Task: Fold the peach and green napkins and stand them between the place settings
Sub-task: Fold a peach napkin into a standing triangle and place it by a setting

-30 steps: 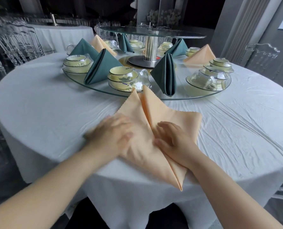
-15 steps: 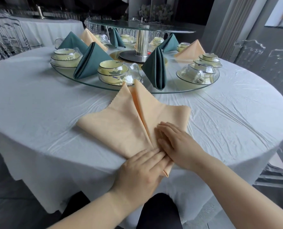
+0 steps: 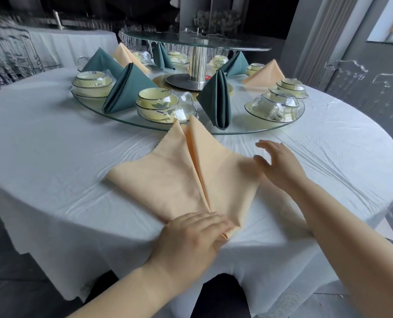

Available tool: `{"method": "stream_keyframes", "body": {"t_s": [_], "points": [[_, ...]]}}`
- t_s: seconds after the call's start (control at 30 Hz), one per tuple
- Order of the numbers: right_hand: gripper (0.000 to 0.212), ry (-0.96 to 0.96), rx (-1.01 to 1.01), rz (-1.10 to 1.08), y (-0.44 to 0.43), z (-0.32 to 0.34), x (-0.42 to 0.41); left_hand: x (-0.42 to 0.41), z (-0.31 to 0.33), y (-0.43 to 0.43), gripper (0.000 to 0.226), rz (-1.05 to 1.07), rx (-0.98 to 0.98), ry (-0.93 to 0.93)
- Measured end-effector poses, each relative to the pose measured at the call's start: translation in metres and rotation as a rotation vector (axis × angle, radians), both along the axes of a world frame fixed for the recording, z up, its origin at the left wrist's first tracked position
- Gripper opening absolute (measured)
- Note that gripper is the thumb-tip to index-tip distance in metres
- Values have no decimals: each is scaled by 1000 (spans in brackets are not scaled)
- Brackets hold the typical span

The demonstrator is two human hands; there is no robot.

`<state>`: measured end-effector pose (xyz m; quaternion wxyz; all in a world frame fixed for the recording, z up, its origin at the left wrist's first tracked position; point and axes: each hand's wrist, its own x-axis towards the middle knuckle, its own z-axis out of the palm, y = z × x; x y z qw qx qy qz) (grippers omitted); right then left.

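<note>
The left hand (image 3: 191,235) lies flat with its fingers straight and close together, pressing down the near tip of a peach cloth napkin (image 3: 179,180) folded into a kite shape. The napkin's two flaps meet along a centre seam that runs straight away from that hand to a far point. It rests on the white tablecloth (image 3: 53,157) of a round table. Its near tip sits at the table edge under the left fingers, and its far point reaches the rim of a round glass turntable (image 3: 248,131). The right hand (image 3: 280,164) is out at the napkin's right corner, open with fingers spread and thumb apart, and blurred by motion; whether it touches the cloth cannot be told. Half a second ago this hand lay flat on the napkin just beside the left hand, its fingertips along the seam. It has since swung away to the right, while the left hand has stayed on the near tip and the napkin has kept the same shape. Ahead of the gap between the hands, a dark green cloth napkin (image 3: 216,99) stands upright on the turntable. A second green folded napkin (image 3: 126,88) stands ahead and to the left of the left hand. Between the two sit stacked pale yellow ceramic bowls (image 3: 156,104) with a clear upturned glass (image 3: 184,106) just beside them. Ahead of the right hand is a setting of clear glass cups (image 3: 273,106), and beyond it stands a peach folded napkin (image 3: 264,74).
</note>
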<state>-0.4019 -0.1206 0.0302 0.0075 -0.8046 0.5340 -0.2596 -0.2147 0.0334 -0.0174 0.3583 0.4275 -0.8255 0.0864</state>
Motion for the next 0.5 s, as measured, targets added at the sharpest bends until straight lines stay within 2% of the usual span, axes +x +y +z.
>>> {"method": "stream_keyframes", "body": {"t_s": [0.07,0.1,0.17,0.23,0.3,0.37,0.4,0.47,0.5], "points": [[52,-177,120,174,26,14,-4,9,12,-2,31,-10,58,66],[60,-184,194,272,43,21,-4,15,19,-3,35,-21,87,104],[64,-26,241,411,72,28,3,25,36,-3,42,-32,151,209],[56,92,110,437,85,27,11,31,56,1,38,-9,224,296],[39,67,-48,422,94,31,21,36,76,4,46,13,242,333],[13,-8,-28,376,106,48,30,43,97,10,48,-6,268,421],[14,-39,16,366,111,57,33,46,109,14,46,-23,308,478],[33,-64,70,367,122,75,41,53,138,20,48,-48,365,573],[35,-65,90,368,130,89,44,57,153,22,49,-67,394,607]]}}
